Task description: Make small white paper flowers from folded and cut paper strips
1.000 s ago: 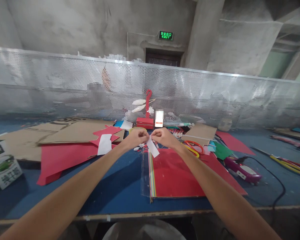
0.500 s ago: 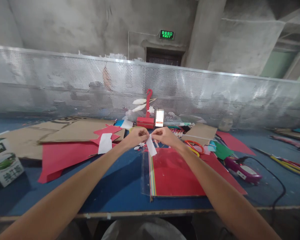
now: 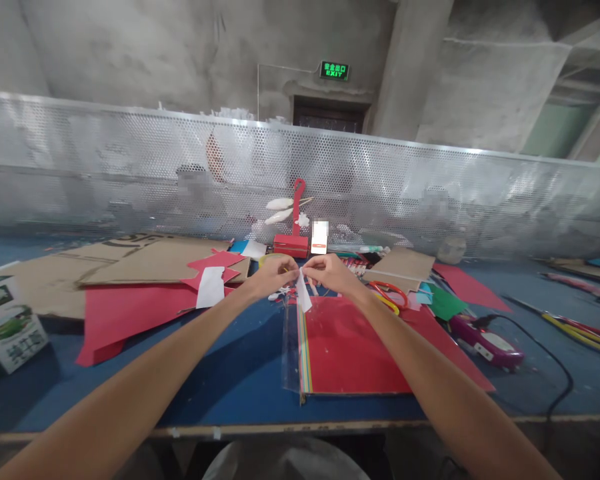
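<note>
Between the fingertips of both hands hangs a small strip of white paper [image 3: 305,296], its lower end slanting down over a stack of coloured paper [image 3: 350,347] with a red top sheet. My left hand [image 3: 276,275] pinches the strip's upper end from the left. From the right, my right hand [image 3: 330,272] pinches the same end, thumb and forefinger together. The two hands nearly meet. Small white and red scraps [image 3: 281,292] lie under the left hand. Behind the hands stands a red paper box [image 3: 291,245] with a hooked red strip [image 3: 297,207] and white petal-like shapes [image 3: 279,203].
Cardboard sheets [image 3: 155,260], red paper [image 3: 130,320] and a white piece [image 3: 211,287] spread on the left, beside a carton [image 3: 10,327]. Scissors [image 3: 390,297], green paper [image 3: 445,301] and a purple corded device [image 3: 486,341] lie right. A lit phone [image 3: 319,237] stands at the back, before a perforated metal partition [image 3: 405,180].
The white strip has turned a little and looks narrower now. Both hands keep almost the same place and pinch.
</note>
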`<state>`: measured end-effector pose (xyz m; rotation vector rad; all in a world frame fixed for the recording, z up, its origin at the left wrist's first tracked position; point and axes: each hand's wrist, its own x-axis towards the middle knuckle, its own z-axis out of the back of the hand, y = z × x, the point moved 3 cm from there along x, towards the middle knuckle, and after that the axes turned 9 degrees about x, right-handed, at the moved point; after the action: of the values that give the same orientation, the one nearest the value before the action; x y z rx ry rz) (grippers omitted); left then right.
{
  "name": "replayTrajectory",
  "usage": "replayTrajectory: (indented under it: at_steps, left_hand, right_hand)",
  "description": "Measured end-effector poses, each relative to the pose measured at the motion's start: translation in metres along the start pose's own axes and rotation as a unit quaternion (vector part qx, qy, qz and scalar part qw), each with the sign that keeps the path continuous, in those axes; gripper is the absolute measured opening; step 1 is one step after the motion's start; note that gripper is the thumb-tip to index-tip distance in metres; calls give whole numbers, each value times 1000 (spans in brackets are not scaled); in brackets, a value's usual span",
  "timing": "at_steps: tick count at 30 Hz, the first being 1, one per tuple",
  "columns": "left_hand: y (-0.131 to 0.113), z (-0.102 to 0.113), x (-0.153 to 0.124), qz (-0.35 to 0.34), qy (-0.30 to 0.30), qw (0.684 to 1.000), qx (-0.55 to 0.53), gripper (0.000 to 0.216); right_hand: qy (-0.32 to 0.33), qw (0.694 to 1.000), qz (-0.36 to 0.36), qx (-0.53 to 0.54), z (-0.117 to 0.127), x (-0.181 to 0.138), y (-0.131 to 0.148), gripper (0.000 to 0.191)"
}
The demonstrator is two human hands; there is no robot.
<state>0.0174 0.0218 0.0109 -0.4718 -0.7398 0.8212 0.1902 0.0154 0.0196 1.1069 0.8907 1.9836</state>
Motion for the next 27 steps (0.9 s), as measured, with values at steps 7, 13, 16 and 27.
replayTrajectory:
  at_steps: [7,13,16,27]
  left_hand:
    - [2,1,1,-13,-14,1000,19,28]
    - [1,1,1,-26,-17,999,27,28]
    - [1,0,1,-26,-15,999,27,26]
    - [-2,1,0,-30,-20,999,40,29]
  right_hand:
    - [2,1000,-8,3,-2,-1,2,22]
    - [-3,1000,-4,-11,-1,-1,1,22]
    - [-7,1000,0,-22,0,-1,1,21]
    - [5,1000,12,-25,1,0,0,23]
